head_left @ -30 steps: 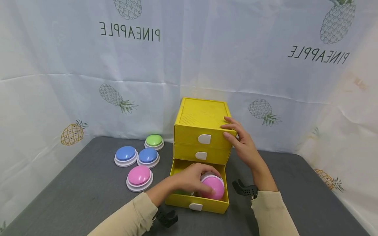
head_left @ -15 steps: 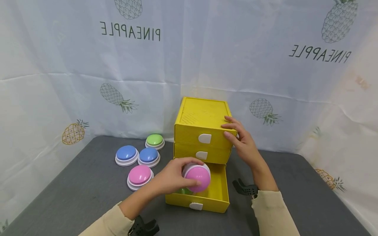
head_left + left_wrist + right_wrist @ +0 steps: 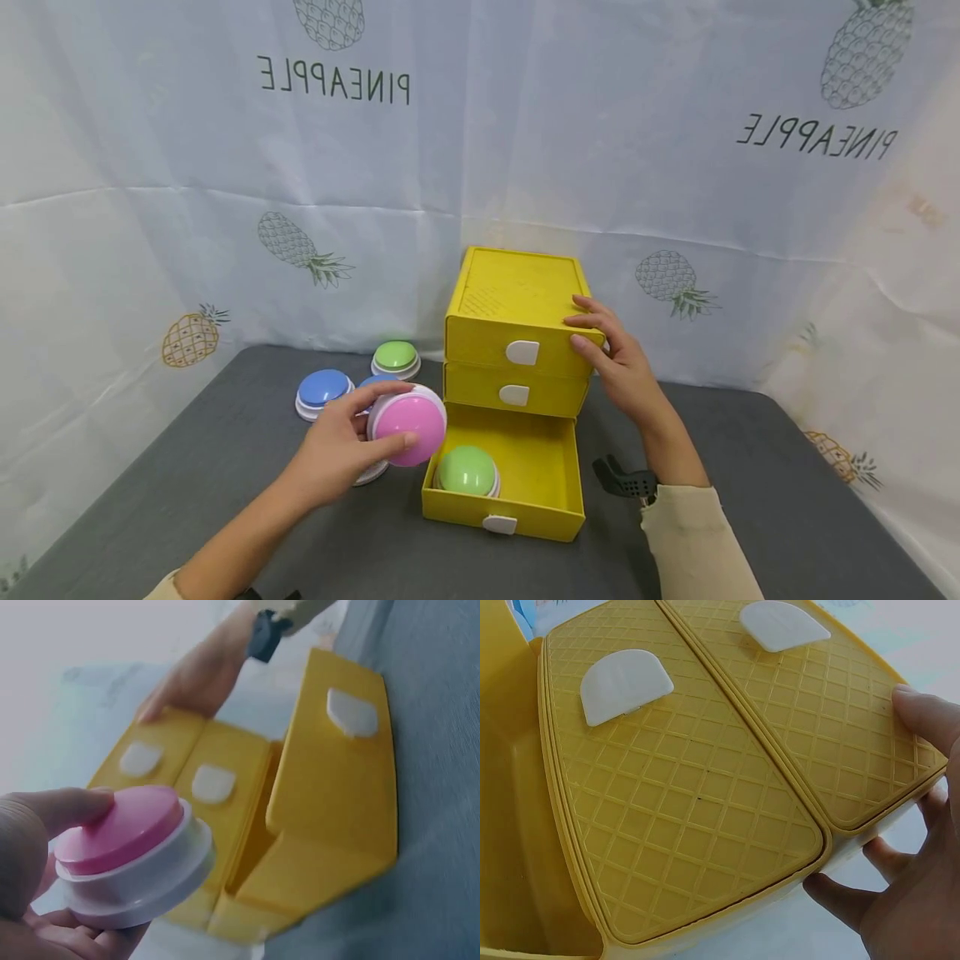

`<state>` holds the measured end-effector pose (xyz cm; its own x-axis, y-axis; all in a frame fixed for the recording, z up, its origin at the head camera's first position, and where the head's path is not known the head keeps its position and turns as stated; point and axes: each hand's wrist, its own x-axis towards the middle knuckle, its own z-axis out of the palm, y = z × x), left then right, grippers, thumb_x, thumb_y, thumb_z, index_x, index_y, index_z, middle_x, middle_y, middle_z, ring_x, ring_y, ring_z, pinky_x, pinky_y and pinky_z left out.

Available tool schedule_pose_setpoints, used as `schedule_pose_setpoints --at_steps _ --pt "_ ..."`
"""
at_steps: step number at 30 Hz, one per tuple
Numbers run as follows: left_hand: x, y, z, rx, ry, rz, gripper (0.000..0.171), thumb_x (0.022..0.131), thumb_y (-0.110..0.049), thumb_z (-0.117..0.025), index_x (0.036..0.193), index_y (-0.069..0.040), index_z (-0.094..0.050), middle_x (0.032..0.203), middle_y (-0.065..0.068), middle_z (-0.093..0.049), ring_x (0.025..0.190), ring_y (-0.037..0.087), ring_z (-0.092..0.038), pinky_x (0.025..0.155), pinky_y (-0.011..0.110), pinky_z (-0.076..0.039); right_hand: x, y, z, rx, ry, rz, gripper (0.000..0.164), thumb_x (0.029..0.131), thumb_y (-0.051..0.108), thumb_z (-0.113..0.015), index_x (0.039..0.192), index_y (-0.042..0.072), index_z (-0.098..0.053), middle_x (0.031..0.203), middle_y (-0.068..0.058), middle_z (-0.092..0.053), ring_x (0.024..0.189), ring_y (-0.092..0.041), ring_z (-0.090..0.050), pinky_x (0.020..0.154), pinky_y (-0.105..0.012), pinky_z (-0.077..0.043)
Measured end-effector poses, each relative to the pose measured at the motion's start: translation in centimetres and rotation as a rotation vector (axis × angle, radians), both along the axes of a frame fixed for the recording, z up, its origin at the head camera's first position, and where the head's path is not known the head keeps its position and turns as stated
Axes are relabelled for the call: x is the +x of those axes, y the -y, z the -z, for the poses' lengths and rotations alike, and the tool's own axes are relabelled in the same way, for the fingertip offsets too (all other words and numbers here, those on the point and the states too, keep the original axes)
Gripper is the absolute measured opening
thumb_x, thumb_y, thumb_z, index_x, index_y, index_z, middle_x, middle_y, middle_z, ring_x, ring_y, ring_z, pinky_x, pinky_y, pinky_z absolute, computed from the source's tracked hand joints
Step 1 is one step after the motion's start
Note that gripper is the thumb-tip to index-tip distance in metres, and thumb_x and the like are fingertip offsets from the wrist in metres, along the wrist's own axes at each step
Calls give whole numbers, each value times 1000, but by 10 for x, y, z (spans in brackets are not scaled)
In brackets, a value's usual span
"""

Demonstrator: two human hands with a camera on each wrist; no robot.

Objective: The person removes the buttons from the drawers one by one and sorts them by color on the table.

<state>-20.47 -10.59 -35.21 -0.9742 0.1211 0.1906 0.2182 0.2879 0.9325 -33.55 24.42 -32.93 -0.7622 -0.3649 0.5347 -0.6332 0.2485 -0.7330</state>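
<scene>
My left hand (image 3: 337,446) holds a pink push-button buzzer (image 3: 411,427) in the air, to the left of the pulled-out bottom drawer (image 3: 551,454). The left wrist view shows my thumb on the pink dome and other fingers under the white base (image 3: 150,889). Inside the drawer, at its front left corner, lies a green buzzer (image 3: 467,471). My right hand (image 3: 618,367) grips the upper right corner of the yellow drawer unit (image 3: 525,283), thumb on the front and fingers over the top and side. Both upper drawers are closed.
Left of the unit on the dark table (image 3: 187,492) stand a blue buzzer (image 3: 322,387), another blue one (image 3: 378,380) partly behind my left hand, and a green one (image 3: 395,357). A white base (image 3: 372,473) peeks out below that hand. A pineapple-print curtain (image 3: 450,167) hangs behind.
My left hand has lifted the pink buzzer out of the open drawer and carried it left, uncovering the green buzzer inside. The right hand keeps its place on the unit.
</scene>
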Motion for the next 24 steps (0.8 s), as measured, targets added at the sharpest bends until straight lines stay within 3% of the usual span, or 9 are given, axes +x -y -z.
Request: schedule_pose_setpoints --at_steps 2,4,7,10,13,17,20,22,24 --pt "4 12 2 13 20 -42 57 86 -17 -80 138 -12 -57 133 20 -59 97 19 -72 80 30 -62 0 0 0 -2 -8 2 29 105 12 -52 133 4 -58 165 -2 -32 157 -28 -20 106 -13 -39" --pt "7 26 5 10 13 -90 59 88 -17 -80 141 -11 -55 136 20 -57 97 15 -71 79 28 -61 0 1 0 -5 -12 -3 29 105 11 -53 133 4 -58 165 -3 -32 156 -29 -20 103 -9 -39" --pt "12 47 12 4 -13 -174 59 89 -17 -78 143 -9 -53 136 9 -60 96 6 -69 79 22 -60 0 2 0 5 -12 1 29 105 12 -53 133 5 -59 165 -2 -32 156 -28 -21 103 -9 -39" --pt "14 64 17 -17 -36 -247 59 90 -18 -78 143 -7 -53 125 -8 -65 95 0 -67 79 17 -58 -1 2 0 7 -7 1 30 106 13 -52 134 6 -58 165 0 -32 157 -26 -20 103 -9 -39" --pt "11 77 21 -65 -51 -307 59 91 -24 -77 143 -8 -53 113 -25 -62 94 -4 -65 79 14 -56 -1 1 0 7 -11 7 29 106 12 -52 134 6 -58 165 -1 -32 157 -27 -20 104 -9 -38" --pt "5 93 27 -129 -41 -383 60 92 -31 -76 143 -10 -53 110 -32 -60 95 -11 -60 78 9 -52 -1 -1 1 14 -15 10 29 106 12 -52 133 6 -59 165 -1 -32 157 -28 -20 104 -9 -37" --pt "1 103 36 -179 20 -423 63 93 -39 -73 146 -12 -51 124 -18 -64 101 -16 -51 80 7 -45 0 -1 1 14 -11 11 29 106 13 -52 134 7 -58 165 0 -32 157 -27 -20 104 -10 -38" --pt "-2 108 42 -208 74 -431 66 94 -43 -70 148 -12 -49 138 -1 -61 111 -8 -49 87 12 -42 0 -1 1 11 -12 12 29 106 13 -52 134 7 -58 165 0 -32 157 -27 -20 104 -9 -38" --pt "-4 112 47 -218 123 -428 69 96 -45 -67 151 -10 -45 149 15 -51 126 8 -46 98 25 -41 0 -1 1 9 -14 10 30 106 13 -52 134 6 -58 165 0 -32 157 -27 -20 104 -8 -38"
